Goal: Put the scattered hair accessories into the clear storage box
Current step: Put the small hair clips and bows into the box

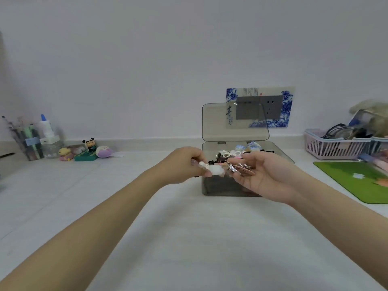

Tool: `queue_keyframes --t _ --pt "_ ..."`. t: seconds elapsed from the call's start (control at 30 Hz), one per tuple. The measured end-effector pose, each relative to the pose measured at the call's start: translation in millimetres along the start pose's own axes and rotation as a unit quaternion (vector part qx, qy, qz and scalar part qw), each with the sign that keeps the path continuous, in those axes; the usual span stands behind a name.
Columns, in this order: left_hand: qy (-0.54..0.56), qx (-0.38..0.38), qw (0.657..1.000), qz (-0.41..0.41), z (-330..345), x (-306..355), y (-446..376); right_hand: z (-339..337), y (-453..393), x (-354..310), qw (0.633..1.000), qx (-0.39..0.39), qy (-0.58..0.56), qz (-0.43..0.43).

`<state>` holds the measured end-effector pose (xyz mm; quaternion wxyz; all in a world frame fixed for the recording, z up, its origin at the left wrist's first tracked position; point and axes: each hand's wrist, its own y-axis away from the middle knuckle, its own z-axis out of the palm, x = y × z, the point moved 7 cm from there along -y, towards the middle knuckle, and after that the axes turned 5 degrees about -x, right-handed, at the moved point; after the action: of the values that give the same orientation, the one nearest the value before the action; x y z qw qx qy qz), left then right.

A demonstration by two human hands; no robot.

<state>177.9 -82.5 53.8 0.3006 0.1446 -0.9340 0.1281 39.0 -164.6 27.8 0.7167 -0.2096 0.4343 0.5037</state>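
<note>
The clear, smoke-tinted storage box [218, 186] stands at the middle of the white table, its lid [216, 131] raised upright at the back. Several hair accessories [237, 153] fill it. My left hand [184, 164] hovers at the box's front left corner, pinching a fluffy white hair clip [215, 169]. My right hand [266, 175] is held palm up over the box's front right, and a bunch of metallic pink and silver hair clips [241, 168] rests on its fingers.
A pink basket [336, 147] of glasses and odds stands at the right, with a green mat [357, 180] in front of it. At the far left are a pen holder [27, 141], a glue bottle [47, 131] and small toy figures [90, 151]. Behind the box is a wall socket [270, 108].
</note>
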Motion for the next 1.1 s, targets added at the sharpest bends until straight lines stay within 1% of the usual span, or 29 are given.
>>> queue_keyframes --t 0.13,0.27,0.47,0.6,0.7,0.87,0.97,1.1 --pt "0.005 0.018 0.999 0.031 -11.0 35.6 -47.5 -15.9 -11.0 -48.9 0.999 0.03 0.006 -0.021" --pt "-0.026 -0.018 0.999 0.024 6.4 45.3 -95.0 -41.3 -37.3 -82.9 0.994 0.073 0.073 -0.043" --pt "-0.05 -0.046 0.998 0.0 38.7 25.5 -136.7 -84.0 -74.2 -91.7 0.981 0.13 0.138 -0.039" --pt "-0.061 -0.066 0.996 -0.014 55.4 15.6 -149.5 -105.6 -87.9 -92.3 0.978 0.141 0.149 -0.041" --pt "-0.094 -0.077 0.993 -0.011 60.0 13.5 -152.0 -116.0 -92.3 -90.5 0.976 0.147 0.154 -0.037" --pt "-0.051 -0.141 0.988 -0.025 45.7 11.7 -150.1 -124.1 -97.4 -90.5 0.976 0.142 0.161 -0.027" --pt "-0.028 -0.139 0.989 -0.032 44.3 13.7 -150.4 -123.1 -100.1 -92.4 0.971 0.135 0.199 -0.014" --pt "-0.034 -0.096 0.994 -0.043 52.7 12.0 -159.1 -124.6 -104.5 -95.8 0.947 0.145 0.287 0.002"
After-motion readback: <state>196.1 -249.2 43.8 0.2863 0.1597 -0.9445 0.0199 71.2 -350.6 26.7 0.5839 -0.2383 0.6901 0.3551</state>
